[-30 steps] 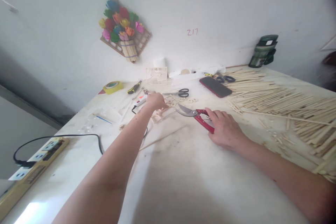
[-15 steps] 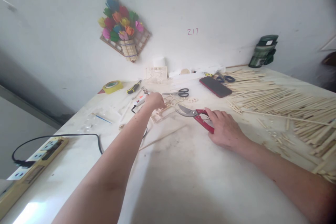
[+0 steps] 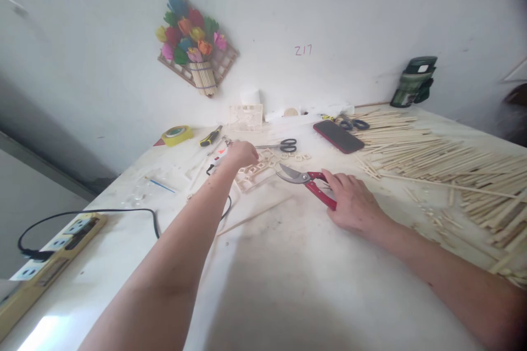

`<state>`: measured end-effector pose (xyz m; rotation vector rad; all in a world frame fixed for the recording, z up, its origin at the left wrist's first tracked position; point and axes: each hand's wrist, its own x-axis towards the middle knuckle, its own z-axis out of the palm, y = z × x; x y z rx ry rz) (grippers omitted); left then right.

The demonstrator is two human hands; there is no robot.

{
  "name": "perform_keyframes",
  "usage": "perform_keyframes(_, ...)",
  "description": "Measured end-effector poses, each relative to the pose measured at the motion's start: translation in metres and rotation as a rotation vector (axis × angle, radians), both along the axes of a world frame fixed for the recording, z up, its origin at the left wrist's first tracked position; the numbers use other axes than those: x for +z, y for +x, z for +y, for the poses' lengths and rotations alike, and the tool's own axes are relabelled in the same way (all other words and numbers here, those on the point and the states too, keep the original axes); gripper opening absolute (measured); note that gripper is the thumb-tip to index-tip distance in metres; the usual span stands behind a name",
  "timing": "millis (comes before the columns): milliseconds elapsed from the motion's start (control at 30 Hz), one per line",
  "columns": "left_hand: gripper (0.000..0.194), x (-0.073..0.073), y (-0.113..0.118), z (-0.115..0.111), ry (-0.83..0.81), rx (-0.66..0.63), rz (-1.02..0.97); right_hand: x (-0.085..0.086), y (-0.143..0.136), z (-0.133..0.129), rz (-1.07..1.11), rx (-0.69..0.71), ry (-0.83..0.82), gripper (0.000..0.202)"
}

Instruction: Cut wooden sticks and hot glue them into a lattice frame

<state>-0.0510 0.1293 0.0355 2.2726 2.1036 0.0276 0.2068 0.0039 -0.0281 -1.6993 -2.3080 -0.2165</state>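
My right hand [image 3: 353, 202] is wrapped round the red handles of a pair of pruning shears [image 3: 315, 184], whose blades are apart and point left. My left hand [image 3: 244, 153] reaches over the far middle of the table, back of the hand up, its fingers mostly hidden. Just left of it lies a white glue gun [image 3: 219, 159], largely covered by the hand and forearm. Beside and below this hand is a lattice frame [image 3: 257, 175] of thin wooden sticks with small square pieces. Black-handled scissors [image 3: 288, 145] lie to its right.
A phone [image 3: 338, 137] and many loose wooden sticks [image 3: 432, 153] cover the right side. Yellow tape [image 3: 177, 135] and a utility knife [image 3: 211, 136] lie at back left. A power strip [image 3: 61, 244] with a black cord sits at left. A green bottle [image 3: 413, 82] stands by the wall.
My left hand has shifted slightly left and away from me, off the lattice frame and over the glue gun. The right hand and pruning shears stay in place.
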Motion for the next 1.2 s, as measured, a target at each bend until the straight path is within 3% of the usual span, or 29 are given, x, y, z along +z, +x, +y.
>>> perform_keyframes(767,0.031,-0.006,-0.009,0.005,-0.049,-0.082,0.017,0.000,-0.001,-0.002,0.026,-0.030,0.029,0.069)
perform_keyframes(1200,0.029,0.003,-0.013,-0.002,-0.068,-0.062,0.001,-0.003,0.000,0.000,0.043,-0.018,0.042,0.070)
